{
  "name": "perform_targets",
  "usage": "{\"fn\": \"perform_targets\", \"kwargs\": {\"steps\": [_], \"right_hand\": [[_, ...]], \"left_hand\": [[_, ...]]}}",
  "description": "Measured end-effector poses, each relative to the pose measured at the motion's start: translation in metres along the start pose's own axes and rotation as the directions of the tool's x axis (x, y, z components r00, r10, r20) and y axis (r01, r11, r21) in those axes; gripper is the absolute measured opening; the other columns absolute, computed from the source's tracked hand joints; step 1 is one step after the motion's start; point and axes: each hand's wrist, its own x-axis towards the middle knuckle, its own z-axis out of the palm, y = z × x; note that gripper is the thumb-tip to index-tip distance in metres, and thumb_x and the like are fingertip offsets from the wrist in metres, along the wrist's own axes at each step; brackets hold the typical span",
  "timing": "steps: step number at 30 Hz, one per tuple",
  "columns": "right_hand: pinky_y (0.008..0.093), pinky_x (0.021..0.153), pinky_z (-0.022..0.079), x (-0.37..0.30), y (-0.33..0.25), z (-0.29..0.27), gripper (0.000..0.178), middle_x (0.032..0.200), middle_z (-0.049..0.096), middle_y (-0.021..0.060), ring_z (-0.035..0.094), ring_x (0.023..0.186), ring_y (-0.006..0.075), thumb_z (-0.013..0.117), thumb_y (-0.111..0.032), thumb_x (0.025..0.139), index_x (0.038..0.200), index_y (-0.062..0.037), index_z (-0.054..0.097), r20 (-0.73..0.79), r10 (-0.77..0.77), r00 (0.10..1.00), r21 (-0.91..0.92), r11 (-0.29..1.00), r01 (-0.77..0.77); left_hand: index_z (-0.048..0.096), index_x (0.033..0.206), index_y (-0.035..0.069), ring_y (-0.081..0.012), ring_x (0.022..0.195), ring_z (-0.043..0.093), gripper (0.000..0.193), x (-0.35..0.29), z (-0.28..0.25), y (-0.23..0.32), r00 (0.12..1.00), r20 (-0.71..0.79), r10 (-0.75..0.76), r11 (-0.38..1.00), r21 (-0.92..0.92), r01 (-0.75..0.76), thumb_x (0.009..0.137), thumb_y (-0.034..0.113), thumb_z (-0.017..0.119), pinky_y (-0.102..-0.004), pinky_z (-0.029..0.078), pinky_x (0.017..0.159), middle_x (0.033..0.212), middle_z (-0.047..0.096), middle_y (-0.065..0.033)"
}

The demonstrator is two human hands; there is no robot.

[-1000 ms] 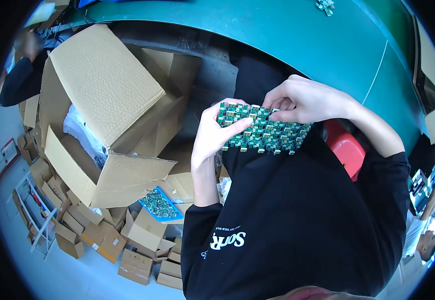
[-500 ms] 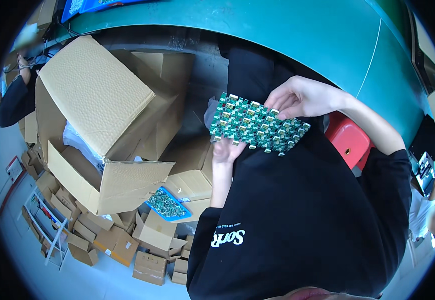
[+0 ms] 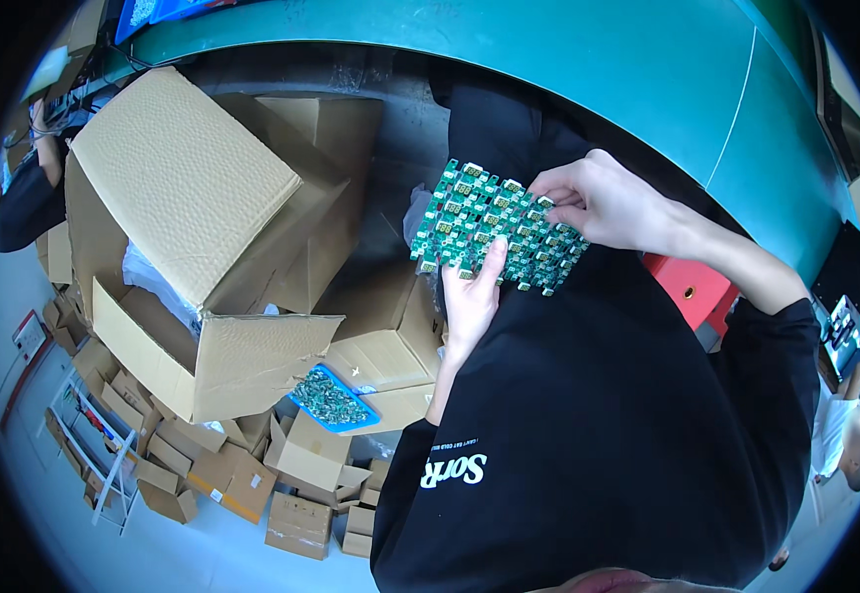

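Note:
A panel of green circuit boards (image 3: 494, 222), made of rows of small boards with display parts on them, is held up in front of my dark top. My left hand (image 3: 473, 301) grips its lower edge, thumb on the face and the other fingers hidden behind. At the upper right edge, my right hand (image 3: 613, 206) pinches the panel between thumb and bent fingers. Whether the right fingers hold one small board or the whole edge, I cannot tell.
A large open carton (image 3: 183, 188) with plastic lining stands at left. Below it, a blue tray (image 3: 368, 419) holds many small green boards. Several cartons (image 3: 296, 524) lie on the floor. A green table (image 3: 637, 69) curves across the far side; a red stool (image 3: 689, 289) is at right.
The panel has tilted to show more of its face and shifted slightly left. My left thumb has come over its front. My right hand has stayed at the upper right edge.

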Motion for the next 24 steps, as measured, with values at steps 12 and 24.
{"fn": "perform_targets", "kwargs": {"steps": [12, 24], "right_hand": [[0.0360, 0.065, 0.056, -0.011, -0.001, 0.026, 0.031, 0.082, 0.067, 0.0204, 0.068, 0.077, 0.0332, 0.059, 0.013, 0.076, 0.106, 0.0049, 0.059, -0.194, -0.118, 0.974, -0.290, 0.955, 0.058], [0.0396, 0.067, 0.056, -0.015, -0.001, 0.040, 0.038, 0.083, 0.066, 0.0200, 0.067, 0.078, 0.0350, 0.057, 0.013, 0.074, 0.110, 0.0034, 0.055, -0.289, -0.144, 0.946, -0.437, 0.899, 0.004]], "left_hand": [[0.052, 0.122, 0.001, -0.0139, 0.103, 0.060, 0.027, -0.009, 0.020, 0.003, 0.990, -0.138, 0.043, 0.997, -0.063, -0.052, 0.095, 0.000, 0.054, -0.0292, 0.048, 0.091, 0.114, 0.061, -0.0074], [0.054, 0.119, 0.000, -0.0144, 0.102, 0.060, 0.024, -0.008, 0.028, -0.001, 0.978, -0.193, 0.082, 0.993, -0.066, -0.096, 0.095, 0.002, 0.055, -0.0294, 0.048, 0.091, 0.112, 0.061, -0.0082]]}}
